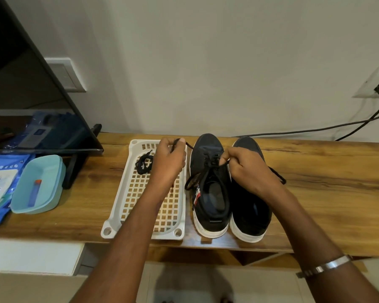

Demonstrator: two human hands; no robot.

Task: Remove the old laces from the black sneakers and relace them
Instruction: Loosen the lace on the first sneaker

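Progress, judging from the head view, is sitting somewhere in the middle: one coiled black lace [143,164] is lying in the white plastic lattice tray [127,197] on the wooden table [315,171], while the left black canvas sneaker with a white sole [210,193] is carrying a lace [202,174] through only its front eyelets and the right black sneaker [249,213] is showing no lacing I can make out. The left hand [170,162] is pinching one lace end above the tray and the right hand [247,169] is pinching the other end beside the eyelets, so whether this lace is coming out or going in I cannot tell. Writing on the blue wipes packet [0,189] and the small red-and-white tag on the left sneaker's side is staying too small to read
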